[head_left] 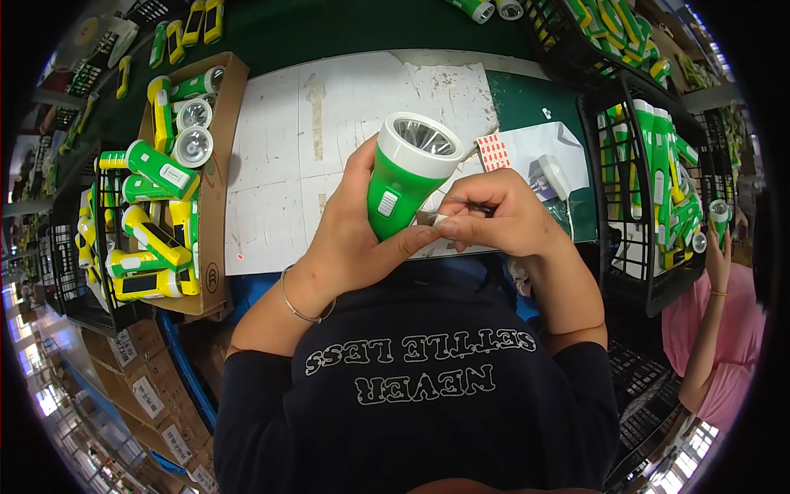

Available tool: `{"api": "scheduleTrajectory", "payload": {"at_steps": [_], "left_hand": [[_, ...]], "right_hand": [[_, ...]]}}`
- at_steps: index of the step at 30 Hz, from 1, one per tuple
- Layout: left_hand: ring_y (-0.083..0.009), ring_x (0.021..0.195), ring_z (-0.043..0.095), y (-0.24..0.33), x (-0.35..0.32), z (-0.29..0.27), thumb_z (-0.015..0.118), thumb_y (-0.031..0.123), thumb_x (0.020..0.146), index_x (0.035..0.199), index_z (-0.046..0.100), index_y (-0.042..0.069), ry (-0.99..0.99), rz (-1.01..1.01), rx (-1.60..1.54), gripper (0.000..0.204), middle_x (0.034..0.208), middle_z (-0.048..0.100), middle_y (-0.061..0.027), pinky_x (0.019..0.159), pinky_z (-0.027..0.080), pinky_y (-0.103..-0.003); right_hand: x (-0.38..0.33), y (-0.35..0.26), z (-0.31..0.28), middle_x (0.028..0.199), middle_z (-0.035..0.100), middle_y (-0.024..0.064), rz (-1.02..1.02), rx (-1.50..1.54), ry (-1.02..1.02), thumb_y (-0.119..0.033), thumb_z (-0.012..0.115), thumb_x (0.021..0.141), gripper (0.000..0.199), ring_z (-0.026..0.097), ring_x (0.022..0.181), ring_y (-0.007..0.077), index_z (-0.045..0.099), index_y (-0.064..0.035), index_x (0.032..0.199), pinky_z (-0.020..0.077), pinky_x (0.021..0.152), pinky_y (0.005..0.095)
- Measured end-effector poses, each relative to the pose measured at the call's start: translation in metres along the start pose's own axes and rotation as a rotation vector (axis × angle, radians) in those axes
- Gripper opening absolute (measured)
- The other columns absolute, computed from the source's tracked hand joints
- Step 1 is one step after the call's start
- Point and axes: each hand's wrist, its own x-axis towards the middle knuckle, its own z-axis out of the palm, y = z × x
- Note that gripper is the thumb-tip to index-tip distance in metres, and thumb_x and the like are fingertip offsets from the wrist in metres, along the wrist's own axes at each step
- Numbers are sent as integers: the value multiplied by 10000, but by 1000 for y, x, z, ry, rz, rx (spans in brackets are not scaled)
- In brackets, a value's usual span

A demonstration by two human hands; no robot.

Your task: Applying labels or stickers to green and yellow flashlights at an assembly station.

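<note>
My left hand [350, 214] is wrapped round a green flashlight [401, 198] with a white head. It stands tilted, its clear lens and reflector up and its grey-white slide switch facing me. My right hand [502, 216] is pinched close beside the flashlight's lower body. Between its fingers is a slim dark metal tool [473, 205], whose exact kind I cannot make out. A small pale piece shows by the right thumb tip, near the left thumb. Just beyond the right hand lies a sheet of small red stickers [494, 153].
On the left, a cardboard box [216, 189] holds several green and yellow flashlights. Black crates [613, 177] of flashlights stand on the right. A white round lamp part [554, 176] lies on a plastic bag. At far right, a person in a pink top [714, 346] holds a flashlight.
</note>
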Motion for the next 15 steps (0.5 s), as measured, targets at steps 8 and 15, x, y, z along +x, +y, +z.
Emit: {"api": "scheduleTrajectory", "payload": {"at_steps": [8,15], "left_hand": [[-258,1166,459,-1,-1,0,776,245,714,1359,198,-27,-22,-53,-81,907,1247,453,-165,965,375,-344],[-264,1171,455,0,-1,1,780,250,707,1361,193,-21,-20,-37,-81,920,1255,444,-169,965,375,-346]], "right_hand": [[1,-6,0,585,558,-22,31,-17,-14,-134,675,822,128,504,545,17,646,-12,798,373,492,175],[2,-3,-1,621,590,-4,48,55,-46,-137,676,822,134,528,555,26,644,-8,808,389,509,172]]}}
